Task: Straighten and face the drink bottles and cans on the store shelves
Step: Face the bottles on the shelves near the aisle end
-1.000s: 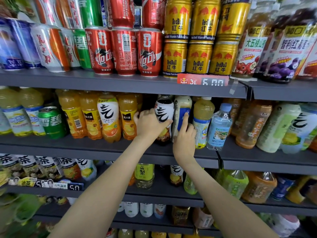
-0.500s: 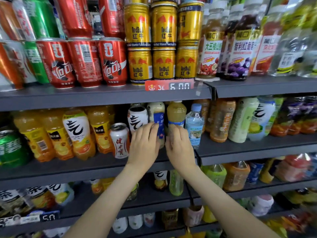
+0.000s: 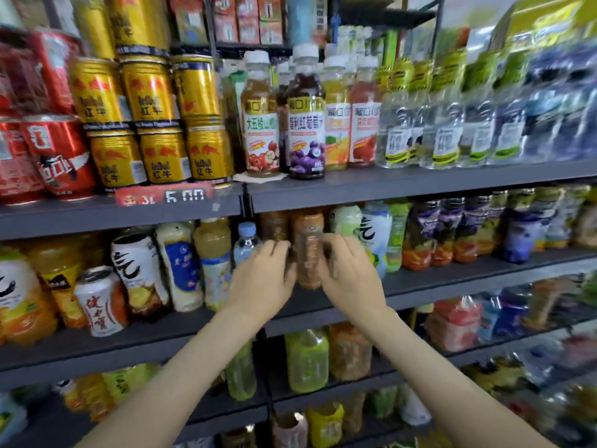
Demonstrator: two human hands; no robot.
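Head view is showing me both hands working at the middle shelf (image 3: 452, 286), just right of the upright divider. The left hand (image 3: 261, 279) is curling its fingers against the left side of an amber bottle (image 3: 307, 270). The right hand (image 3: 352, 276) is wrapping the bottle's right side, so it is standing clasped between them near the shelf's front edge. I'm judging it a full plastic bottle: fairly heavy, firm but giving under a squeeze, with a slick label film. I'm therefore favouring a hold at mid-body, where it can turn without tipping into the water bottle (image 3: 247, 244) just to its left. Motion blur is smearing the label, so I'm failing to tell which way it is facing. Its cap is not showing below the shelf above, and the fingertips are blurring into the bottle.
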